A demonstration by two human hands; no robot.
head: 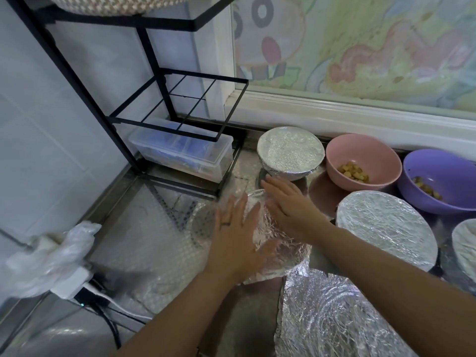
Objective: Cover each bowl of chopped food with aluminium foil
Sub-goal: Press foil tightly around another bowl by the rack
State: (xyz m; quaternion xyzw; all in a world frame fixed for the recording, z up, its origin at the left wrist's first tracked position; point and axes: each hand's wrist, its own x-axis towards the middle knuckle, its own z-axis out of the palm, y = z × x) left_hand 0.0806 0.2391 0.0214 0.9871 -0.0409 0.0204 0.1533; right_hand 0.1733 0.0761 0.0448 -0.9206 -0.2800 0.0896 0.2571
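Grip apart, fingers (pixel 255 215) straight: left hand (pixel 238 243) and right hand (pixel 289 208) flat against foil-wrapped bowl (pixel 283 256) between them.

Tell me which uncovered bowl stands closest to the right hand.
The pink bowl, holding yellowish cubes; the purple bowl, also uncovered, stands farther from the right hand.

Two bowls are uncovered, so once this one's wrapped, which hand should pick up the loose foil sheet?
Right, probably. The right hand lies on the side of the loose foil sheet and the uncovered pink bowl; the left hand is farther from both.
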